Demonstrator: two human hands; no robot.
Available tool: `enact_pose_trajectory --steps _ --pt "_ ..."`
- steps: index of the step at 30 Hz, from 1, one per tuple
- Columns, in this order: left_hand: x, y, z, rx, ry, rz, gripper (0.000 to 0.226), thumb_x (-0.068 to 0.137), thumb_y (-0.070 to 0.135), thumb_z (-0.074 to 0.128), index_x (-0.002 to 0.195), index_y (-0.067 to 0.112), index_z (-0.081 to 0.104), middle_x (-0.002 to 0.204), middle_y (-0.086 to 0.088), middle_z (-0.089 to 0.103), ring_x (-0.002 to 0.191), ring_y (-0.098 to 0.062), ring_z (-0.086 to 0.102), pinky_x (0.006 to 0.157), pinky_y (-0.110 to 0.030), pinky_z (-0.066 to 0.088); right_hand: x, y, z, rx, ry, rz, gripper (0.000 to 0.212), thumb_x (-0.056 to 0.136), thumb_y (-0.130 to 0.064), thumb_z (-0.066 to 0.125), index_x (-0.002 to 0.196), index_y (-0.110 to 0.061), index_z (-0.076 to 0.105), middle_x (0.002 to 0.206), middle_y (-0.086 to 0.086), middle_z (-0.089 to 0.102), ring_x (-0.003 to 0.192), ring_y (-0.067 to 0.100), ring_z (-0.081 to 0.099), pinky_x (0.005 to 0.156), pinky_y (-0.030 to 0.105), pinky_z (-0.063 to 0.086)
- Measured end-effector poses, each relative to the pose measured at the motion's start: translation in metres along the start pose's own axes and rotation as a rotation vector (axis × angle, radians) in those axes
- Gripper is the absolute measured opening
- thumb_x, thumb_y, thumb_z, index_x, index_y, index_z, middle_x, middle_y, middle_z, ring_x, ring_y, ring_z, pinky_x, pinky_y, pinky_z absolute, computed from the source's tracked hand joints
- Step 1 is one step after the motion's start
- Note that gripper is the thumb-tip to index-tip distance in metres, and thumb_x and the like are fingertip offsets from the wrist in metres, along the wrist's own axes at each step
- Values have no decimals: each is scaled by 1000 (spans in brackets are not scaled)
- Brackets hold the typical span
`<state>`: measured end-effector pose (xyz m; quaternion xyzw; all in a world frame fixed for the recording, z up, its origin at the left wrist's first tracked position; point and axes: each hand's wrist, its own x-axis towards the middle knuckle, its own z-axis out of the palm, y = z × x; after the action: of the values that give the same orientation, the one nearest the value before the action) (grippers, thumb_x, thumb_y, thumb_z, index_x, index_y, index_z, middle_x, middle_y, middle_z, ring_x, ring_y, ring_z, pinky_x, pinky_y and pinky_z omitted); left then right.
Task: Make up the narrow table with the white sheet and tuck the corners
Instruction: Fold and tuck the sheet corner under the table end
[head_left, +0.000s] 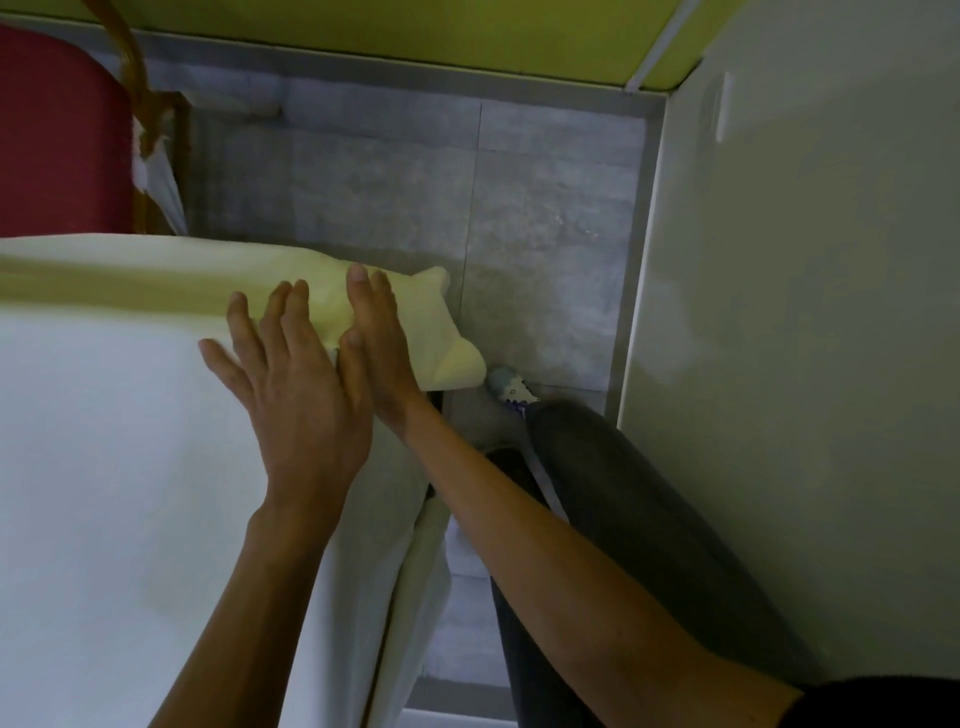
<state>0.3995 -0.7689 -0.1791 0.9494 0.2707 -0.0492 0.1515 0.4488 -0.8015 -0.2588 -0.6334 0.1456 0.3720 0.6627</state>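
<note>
The white sheet (119, 441) covers the top of the narrow table and hangs down its right side (400, 597). At the far right corner the sheet bunches into a loose fold (447, 332) that sticks out past the table's end. My left hand (296, 395) lies flat on the sheet near that corner, fingers straight and spread. My right hand (379, 343) presses flat on the bunched corner fold, fingers straight and pointing away from me. The two hands touch side by side.
A grey tiled floor (519, 208) lies beyond the table's end. A pale wall (805, 312) runs close along the right. My dark trouser leg (623, 493) and shoe (511, 387) stand in the narrow gap. A red padded table (57, 135) with a wooden frame is at the far left.
</note>
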Motion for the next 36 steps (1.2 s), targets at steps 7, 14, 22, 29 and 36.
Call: enact_pose_trajectory --steps 7,14,22,29,36 --pt "1 0 0 19 1 7 56 101 40 32 146 6 34 153 -15 38 150 -36 13 119 -62 0 34 44 -4 228 110 274 64 102 -58 28 150 -16 35 151 9 42 136 28 42 117 51 30" --pt "1 0 0 31 -3 13 57 101 40 32 146 5 36 151 -15 39 150 -36 15 118 -64 2 76 80 -7 358 178 490 78 96 -67 29 154 -15 30 151 14 43 135 33 45 116 49 34" --pt "1 -1 2 41 -5 9 58 101 40 34 147 5 33 151 -16 39 149 -36 15 118 -64 2 89 95 -24 251 222 692 71 101 -58 25 148 -7 40 144 18 50 128 36 49 112 51 37" --pt "0 -2 3 30 19 -10 68 103 42 32 155 3 13 165 -16 7 152 -36 -4 120 -60 -1 50 10 -39 -23 80 -72 42 102 -41 39 121 -17 68 119 -4 68 111 6 60 97 31 46" --pt "-1 4 0 87 41 -33 72 104 36 38 155 -2 5 163 -22 -3 150 -40 -8 120 -60 -2 14 -25 -30 -139 -515 -181 54 103 -33 29 111 -6 75 110 14 74 111 23 66 108 45 43"
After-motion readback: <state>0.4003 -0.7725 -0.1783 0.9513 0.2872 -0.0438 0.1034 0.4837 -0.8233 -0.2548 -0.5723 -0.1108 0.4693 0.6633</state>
